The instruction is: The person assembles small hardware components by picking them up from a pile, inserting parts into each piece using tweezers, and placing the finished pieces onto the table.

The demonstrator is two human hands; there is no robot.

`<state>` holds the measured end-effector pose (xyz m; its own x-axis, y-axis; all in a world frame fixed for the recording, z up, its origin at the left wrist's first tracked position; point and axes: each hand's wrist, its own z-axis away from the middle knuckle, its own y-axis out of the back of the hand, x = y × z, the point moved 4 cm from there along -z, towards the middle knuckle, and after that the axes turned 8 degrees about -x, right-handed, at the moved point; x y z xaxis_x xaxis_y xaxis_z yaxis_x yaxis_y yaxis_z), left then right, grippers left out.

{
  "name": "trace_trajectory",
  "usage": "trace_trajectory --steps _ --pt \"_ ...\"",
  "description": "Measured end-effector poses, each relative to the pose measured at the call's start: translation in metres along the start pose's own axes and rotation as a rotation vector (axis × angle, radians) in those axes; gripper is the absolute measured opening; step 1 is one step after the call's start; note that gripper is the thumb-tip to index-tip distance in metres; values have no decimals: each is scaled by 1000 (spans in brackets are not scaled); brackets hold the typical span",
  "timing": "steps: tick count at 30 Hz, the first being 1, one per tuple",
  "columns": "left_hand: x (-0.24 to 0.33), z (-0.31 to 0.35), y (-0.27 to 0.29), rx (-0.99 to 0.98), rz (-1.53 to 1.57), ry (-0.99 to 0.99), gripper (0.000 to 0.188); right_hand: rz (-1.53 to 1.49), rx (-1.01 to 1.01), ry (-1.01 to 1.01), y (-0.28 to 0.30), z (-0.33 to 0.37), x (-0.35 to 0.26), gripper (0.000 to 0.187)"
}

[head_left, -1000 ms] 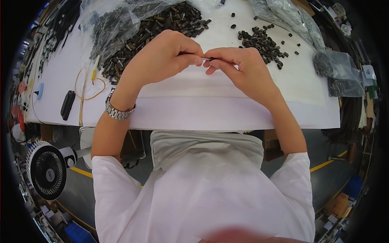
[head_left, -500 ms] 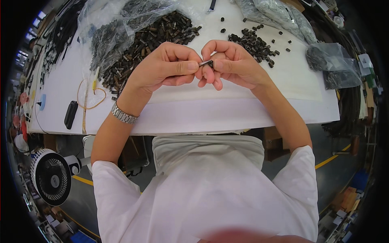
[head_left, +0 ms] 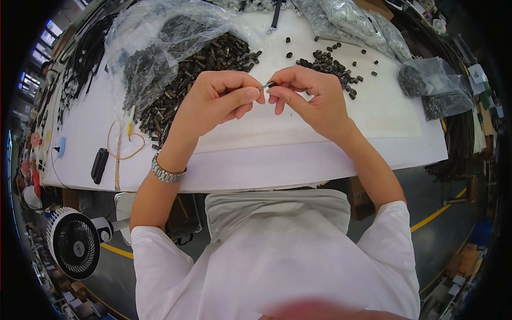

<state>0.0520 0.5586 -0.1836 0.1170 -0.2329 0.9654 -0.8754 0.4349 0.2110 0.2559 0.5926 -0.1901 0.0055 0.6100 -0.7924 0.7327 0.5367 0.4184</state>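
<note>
The left hand (head_left: pixel 213 104) pinches a thin metal strip (head_left: pixel 263 86) tightly between thumb and forefinger. The right hand (head_left: pixel 322 101) pinches what seems to be a small dark piece (head_left: pixel 271 84) at the strip's tip, though the fingers partly hide it. Both are held above the white table (head_left: pixel 256 137), nearer than the large heap (head_left: pixel 160 117) and small heap (head_left: pixel 328 65) of dark parts.
</note>
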Motion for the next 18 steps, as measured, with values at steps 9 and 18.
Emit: trace_trajectory --steps 9,18 --pt "4 3 -11 -29 -123 3 17 -263 -127 -202 -5 -5 19 12" --pt "18 8 -8 247 -626 -275 9 -850 -158 -283 -5 -4 26 25"
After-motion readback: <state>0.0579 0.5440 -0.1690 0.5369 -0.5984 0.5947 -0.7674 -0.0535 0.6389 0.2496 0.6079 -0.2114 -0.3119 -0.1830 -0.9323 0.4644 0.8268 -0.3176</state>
